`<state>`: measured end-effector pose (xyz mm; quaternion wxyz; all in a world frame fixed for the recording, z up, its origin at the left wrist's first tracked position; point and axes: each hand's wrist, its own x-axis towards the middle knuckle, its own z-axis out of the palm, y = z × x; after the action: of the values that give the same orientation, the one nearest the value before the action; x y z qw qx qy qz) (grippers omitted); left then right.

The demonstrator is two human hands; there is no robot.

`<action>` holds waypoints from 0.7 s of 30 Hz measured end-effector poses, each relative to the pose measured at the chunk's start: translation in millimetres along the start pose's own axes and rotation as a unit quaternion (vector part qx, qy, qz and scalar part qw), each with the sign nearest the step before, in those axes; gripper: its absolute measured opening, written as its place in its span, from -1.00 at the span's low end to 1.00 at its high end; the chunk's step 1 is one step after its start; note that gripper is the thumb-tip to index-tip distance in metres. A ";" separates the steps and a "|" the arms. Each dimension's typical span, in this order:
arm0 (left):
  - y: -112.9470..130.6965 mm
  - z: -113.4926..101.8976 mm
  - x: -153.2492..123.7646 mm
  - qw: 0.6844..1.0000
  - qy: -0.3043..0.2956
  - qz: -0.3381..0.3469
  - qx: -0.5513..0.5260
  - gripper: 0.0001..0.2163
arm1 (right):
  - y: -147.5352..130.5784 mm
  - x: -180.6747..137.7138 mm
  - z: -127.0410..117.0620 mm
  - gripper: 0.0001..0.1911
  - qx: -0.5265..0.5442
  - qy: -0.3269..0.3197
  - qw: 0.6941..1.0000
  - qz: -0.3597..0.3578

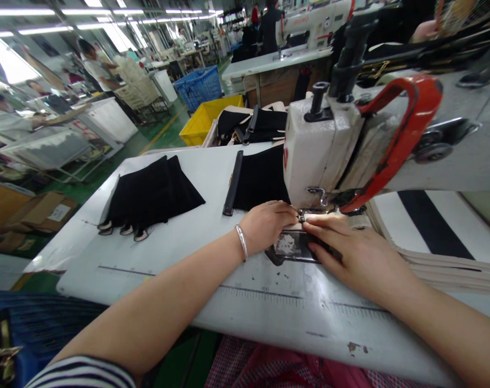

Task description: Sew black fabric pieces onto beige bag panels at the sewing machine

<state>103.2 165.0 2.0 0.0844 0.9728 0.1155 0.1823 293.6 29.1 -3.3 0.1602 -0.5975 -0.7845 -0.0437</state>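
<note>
Both hands pressed flat, nothing gripped: left hand (267, 223) and right hand (350, 253) on small dark piece (295, 245) under sewing machine (321, 151), bench (196, 269).

black fabric stack (152, 196), yellow bin (210, 118), blue crate (200, 87), cardboard boxes (47, 211)

White table (180, 253) with black fabric (152, 195)

Bare table (188, 253) lies open leftward; the sewing machine head (321, 151) blocks behind the hands.
</note>
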 end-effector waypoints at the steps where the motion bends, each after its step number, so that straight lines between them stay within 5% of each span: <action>1: -0.6 0.5 0.9 1.000 0.002 -0.004 0.005 -0.77 | -0.5 0.3 0.1 -0.62 -0.003 0.002 1.000 0.004; 21: -3.8 5.6 1.3 0.998 0.013 -0.054 0.002 -0.78 | -2.5 4.0 0.6 -0.66 0.010 0.003 1.000 0.017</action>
<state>105.8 168.3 -3.6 0.0913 0.9627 0.1697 0.1898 290.2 32.2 -2.4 0.1691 -0.6091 -0.7740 -0.0353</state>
